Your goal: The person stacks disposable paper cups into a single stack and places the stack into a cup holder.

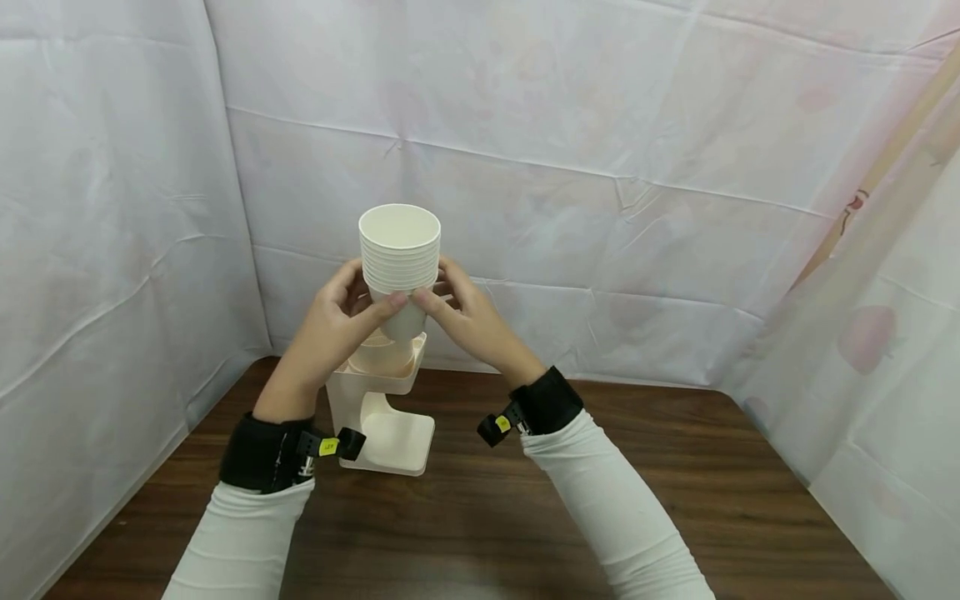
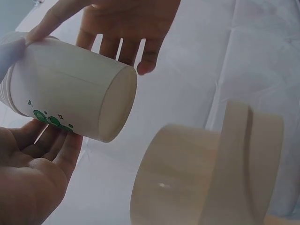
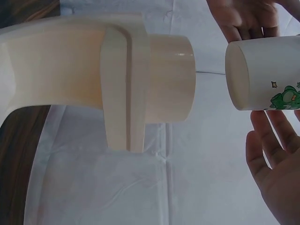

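A stack of white paper cups (image 1: 401,265) is held upright, mouths up, between both hands. My left hand (image 1: 333,325) holds it from the left and my right hand (image 1: 472,321) from the right, thumbs meeting at the front, fingers around the sides. Green cartoon print shows on the lowest cup (image 3: 262,70) in the right wrist view. Directly below stands a cream plastic cup holder (image 1: 397,437) with a round collar (image 3: 171,77) on its upper shelf. The stack's bottom is apart from the collar in both wrist views; from the head it overlaps the holder's top.
The holder stands on a dark wood-grain table (image 1: 570,508), toward its back left. White cloth (image 1: 525,208) hangs behind and on both sides. Each wrist wears a black band (image 1: 551,402) with a small camera.
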{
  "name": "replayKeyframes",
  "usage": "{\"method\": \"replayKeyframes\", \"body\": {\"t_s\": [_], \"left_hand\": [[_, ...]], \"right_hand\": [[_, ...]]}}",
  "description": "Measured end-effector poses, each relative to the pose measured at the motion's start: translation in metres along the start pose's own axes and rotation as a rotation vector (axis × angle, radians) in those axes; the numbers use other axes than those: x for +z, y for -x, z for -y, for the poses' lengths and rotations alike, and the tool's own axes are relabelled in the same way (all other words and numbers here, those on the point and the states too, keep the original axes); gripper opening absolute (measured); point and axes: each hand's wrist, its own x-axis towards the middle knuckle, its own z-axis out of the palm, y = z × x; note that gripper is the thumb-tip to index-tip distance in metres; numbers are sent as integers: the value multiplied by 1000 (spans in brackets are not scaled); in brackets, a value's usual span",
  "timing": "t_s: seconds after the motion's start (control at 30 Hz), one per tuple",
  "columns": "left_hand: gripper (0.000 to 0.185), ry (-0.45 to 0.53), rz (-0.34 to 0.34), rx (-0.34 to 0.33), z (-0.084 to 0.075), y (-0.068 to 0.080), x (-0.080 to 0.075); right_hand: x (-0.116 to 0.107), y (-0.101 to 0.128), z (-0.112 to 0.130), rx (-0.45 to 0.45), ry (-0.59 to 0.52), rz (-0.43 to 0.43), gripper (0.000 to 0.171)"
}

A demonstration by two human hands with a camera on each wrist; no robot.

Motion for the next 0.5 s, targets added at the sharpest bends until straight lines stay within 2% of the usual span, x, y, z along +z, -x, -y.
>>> {"method": "replayKeyframes", "body": {"t_s": [0.13,0.33,0.5], "left_hand": [[62,-4,-3,-14,1,-3,-4],[66,-16,-8,-22,6,-4,-12],[68,-15,-25,-41,14,-1,-19]], "right_hand": [[0,-4,1,39,5,22,69],[7,-9,-2,60,14,38,76],[16,-13,-12,54,-8,66,61]]}}
